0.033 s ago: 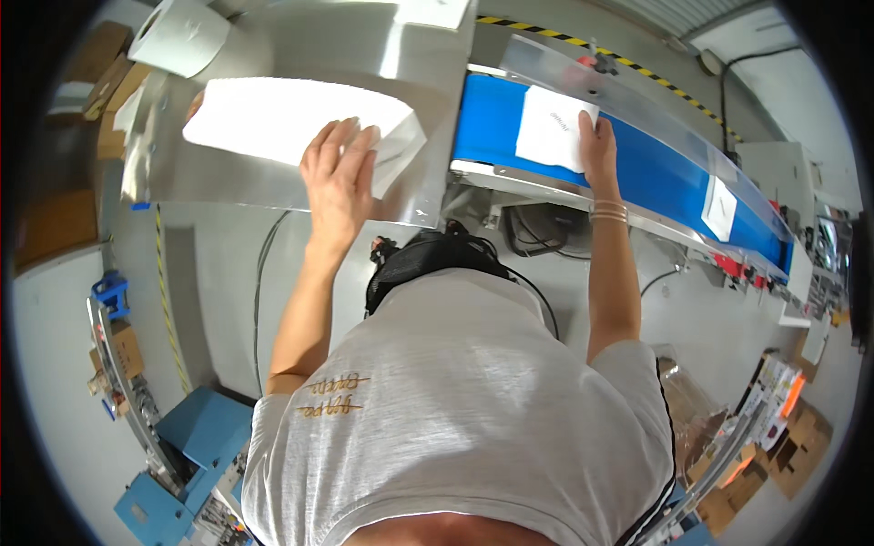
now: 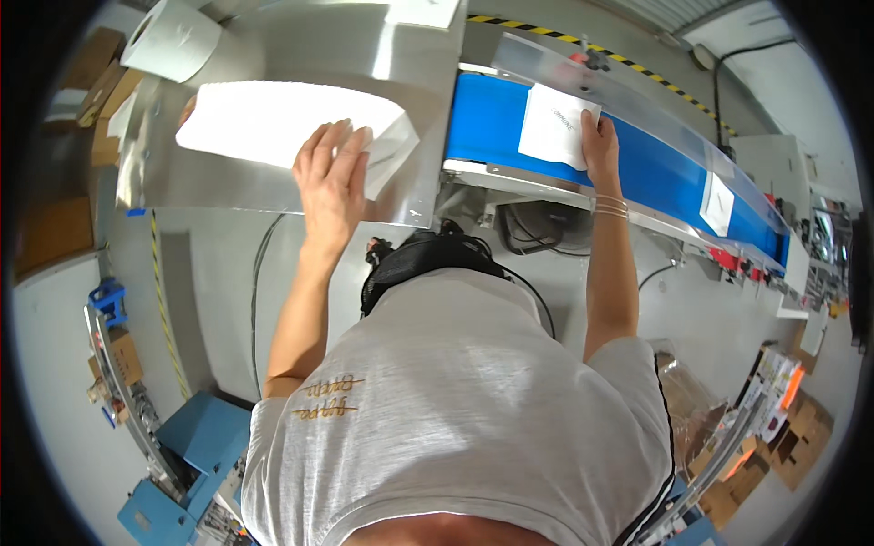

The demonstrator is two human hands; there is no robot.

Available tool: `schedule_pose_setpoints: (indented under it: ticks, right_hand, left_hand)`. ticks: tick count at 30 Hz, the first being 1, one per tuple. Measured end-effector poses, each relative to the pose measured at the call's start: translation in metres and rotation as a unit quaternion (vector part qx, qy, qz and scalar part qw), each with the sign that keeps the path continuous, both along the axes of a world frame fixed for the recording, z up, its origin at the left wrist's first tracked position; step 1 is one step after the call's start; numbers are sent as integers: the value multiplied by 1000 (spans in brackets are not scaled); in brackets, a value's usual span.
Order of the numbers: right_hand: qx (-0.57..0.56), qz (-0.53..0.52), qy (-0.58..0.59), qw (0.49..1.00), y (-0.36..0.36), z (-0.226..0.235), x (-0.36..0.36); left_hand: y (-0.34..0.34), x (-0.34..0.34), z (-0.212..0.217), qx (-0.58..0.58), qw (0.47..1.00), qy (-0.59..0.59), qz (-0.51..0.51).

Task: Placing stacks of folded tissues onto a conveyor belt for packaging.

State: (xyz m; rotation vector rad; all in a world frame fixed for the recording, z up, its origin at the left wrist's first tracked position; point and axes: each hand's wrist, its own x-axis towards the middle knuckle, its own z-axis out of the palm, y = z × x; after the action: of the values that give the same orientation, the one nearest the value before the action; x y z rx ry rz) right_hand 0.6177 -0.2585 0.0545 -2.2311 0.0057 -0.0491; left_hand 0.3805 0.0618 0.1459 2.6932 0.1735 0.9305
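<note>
My left hand [image 2: 333, 182] rests on the near right end of a long row of thin white packets [image 2: 264, 114], packed tight on a metal table. Its fingers are stretched out and slightly apart over the packets' edges. My right hand [image 2: 601, 150] pinches the right edge of a flat white packet [image 2: 553, 127], thumb on top, fingers hidden beneath. This packet lies on or just over the blue conveyor belt [image 2: 492, 118]; I cannot tell which. Dark print marks its upper face. Farther right on the belt lies a second white packet [image 2: 717, 205].
A clear guard [image 2: 637, 127] runs along the belt's far side. On the table's far left stands a large white roll [image 2: 173, 41], with white sheets [image 2: 423, 11] at the back. Cardboard boxes [image 2: 105, 77] flank the table's left. A black cable [image 2: 259, 273] hangs below.
My right hand and its packet have shifted very slightly to the right along the belt. The left hand stays on the row. The whole view has moved a little.
</note>
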Motion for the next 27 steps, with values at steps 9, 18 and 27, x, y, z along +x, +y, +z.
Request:
schedule_pose_setpoints:
  ticks: [9,18,27]
  right_hand:
    - [-231,110,-223,941,16,41,-30]
    - [114,516,4,849,147,54,-80]
    - [-1,47,0,999,27,-9,-4]
  left_hand:
    - [0,-2,-5,3,1000,-8,-13]
    - [-7,-3,9,-60,997,7,-40]
    - [14,-1,-4,-1,1000,6,7]
